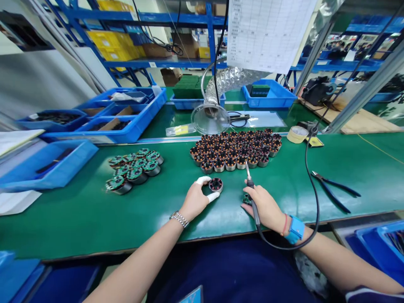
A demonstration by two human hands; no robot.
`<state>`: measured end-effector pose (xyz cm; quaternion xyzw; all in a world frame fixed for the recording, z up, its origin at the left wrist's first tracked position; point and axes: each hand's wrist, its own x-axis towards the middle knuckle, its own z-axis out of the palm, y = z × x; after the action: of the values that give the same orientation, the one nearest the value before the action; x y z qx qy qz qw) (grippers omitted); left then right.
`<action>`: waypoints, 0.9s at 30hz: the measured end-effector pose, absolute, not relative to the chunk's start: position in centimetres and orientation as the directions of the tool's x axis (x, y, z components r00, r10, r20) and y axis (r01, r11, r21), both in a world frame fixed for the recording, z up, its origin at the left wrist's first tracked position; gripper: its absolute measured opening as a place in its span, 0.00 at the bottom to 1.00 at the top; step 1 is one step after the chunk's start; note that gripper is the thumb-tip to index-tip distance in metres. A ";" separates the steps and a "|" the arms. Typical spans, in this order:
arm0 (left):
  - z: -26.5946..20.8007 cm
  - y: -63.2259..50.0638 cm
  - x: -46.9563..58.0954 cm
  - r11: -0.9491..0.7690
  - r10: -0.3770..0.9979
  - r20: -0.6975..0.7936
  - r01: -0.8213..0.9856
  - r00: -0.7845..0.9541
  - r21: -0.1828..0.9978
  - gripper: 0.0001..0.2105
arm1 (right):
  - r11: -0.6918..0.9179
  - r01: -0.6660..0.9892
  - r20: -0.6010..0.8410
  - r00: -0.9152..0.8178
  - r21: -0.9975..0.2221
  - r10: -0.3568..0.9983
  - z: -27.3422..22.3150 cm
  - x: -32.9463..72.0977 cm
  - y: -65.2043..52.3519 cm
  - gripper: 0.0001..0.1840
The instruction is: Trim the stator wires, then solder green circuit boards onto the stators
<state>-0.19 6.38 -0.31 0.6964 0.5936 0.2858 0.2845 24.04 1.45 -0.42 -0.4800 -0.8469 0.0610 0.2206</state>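
Observation:
My left hand (196,201), with white covers on thumb and a finger, is closed around a single round motor stator (216,185) on the green mat. In my right hand (267,207) is a soldering iron (254,210), its tip pointing away from me toward the grouped stators. A small green circuit board (247,199) also shows under the same hand, partly hidden by the fingers. Just beyond both hands stand rows of similar stators (231,163) with copper windings. To the left sits a cluster of stators topped with green boards (135,174).
Pliers (330,185) lie at the right, beside the iron's black cable (311,168). A clear fume hood (211,120) hangs behind the stators. A tape roll (297,134) is at the back right. Blue trays (135,126) stand at the left.

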 end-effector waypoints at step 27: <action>0.1 -2.6 0.7 -0.342 0.929 0.366 0.486 0.048 0.804 0.04 | 0.549 0.622 0.265 -0.493 -0.559 0.828 -0.6 25.5 -2.3 0.20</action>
<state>0.70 -2.64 0.07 0.6817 0.5191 0.4544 0.2437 25.54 -2.32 -0.57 -0.4311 -0.8408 0.1991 0.2597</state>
